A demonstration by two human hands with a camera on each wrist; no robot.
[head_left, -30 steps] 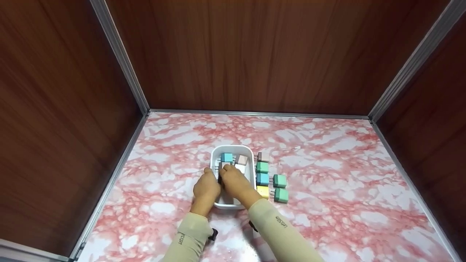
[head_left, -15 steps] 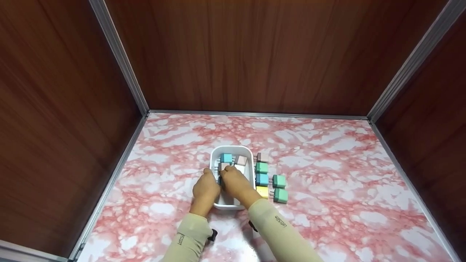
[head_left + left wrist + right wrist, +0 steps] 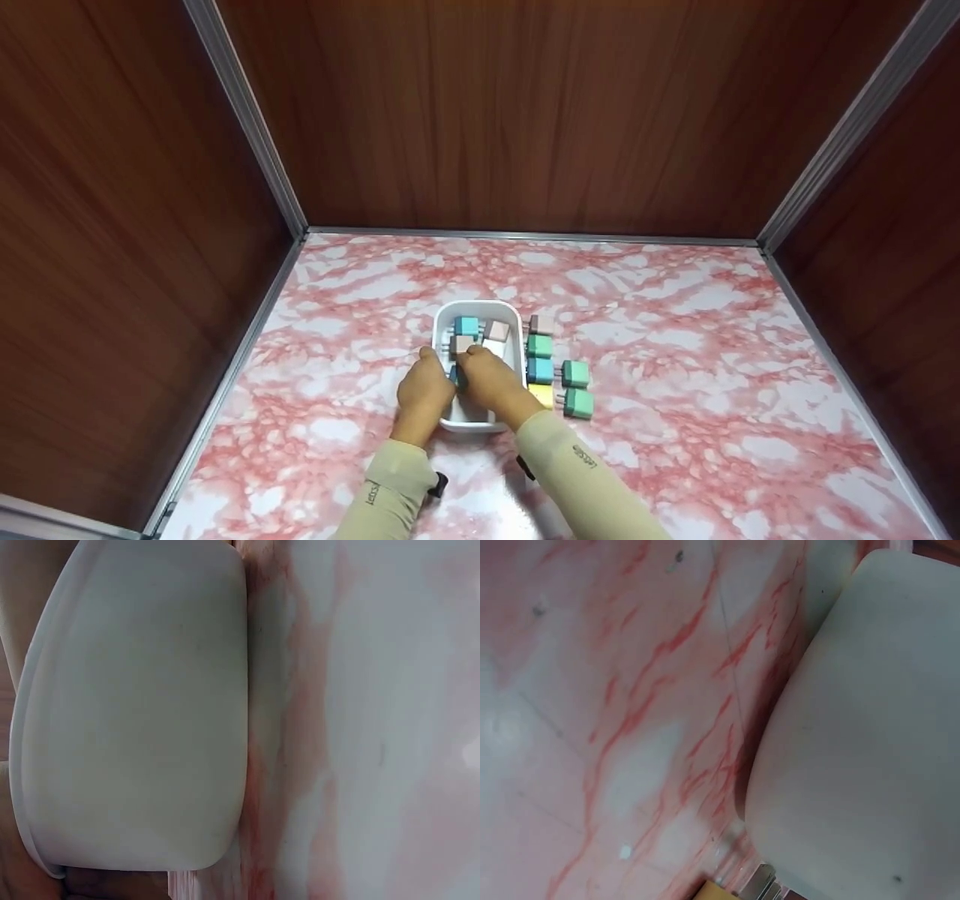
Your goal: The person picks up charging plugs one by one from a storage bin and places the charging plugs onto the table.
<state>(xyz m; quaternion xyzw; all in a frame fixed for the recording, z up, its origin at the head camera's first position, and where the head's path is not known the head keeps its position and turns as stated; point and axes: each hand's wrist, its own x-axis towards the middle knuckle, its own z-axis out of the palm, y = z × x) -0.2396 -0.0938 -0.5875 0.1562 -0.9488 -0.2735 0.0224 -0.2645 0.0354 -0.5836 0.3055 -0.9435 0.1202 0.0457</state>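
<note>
A white plastic bin [image 3: 484, 304] stands on the table. My left hand [image 3: 425, 386] grips its left rim. Inside the bin, my right hand [image 3: 491, 382] has its fingers at a blue plug-in charger [image 3: 454, 374], mostly hidden between the hands; they appear to pinch it. Farther back in the bin lie a light blue charger [image 3: 466, 325], a pinkish charger [image 3: 462, 344] with its prongs pointing left, and another pinkish one [image 3: 496, 331]. Next to that is a white piece [image 3: 494, 347]. The bin's outer wall [image 3: 142, 712] fills much of the left wrist view.
Along the bin's right side sit a pinkish charger [image 3: 541, 324], a green one [image 3: 539, 346], a blue one [image 3: 540, 370] and a yellow one [image 3: 541, 396]. Farther right are two green chargers [image 3: 576, 373]. Wooden panels [image 3: 495, 120] wall in the red-and-white table [image 3: 690, 360].
My right hand has shifted slightly toward me inside the bin, uncovering the pinkish charger on the left and more of the blue one. The left hand and the bin stay almost still.
</note>
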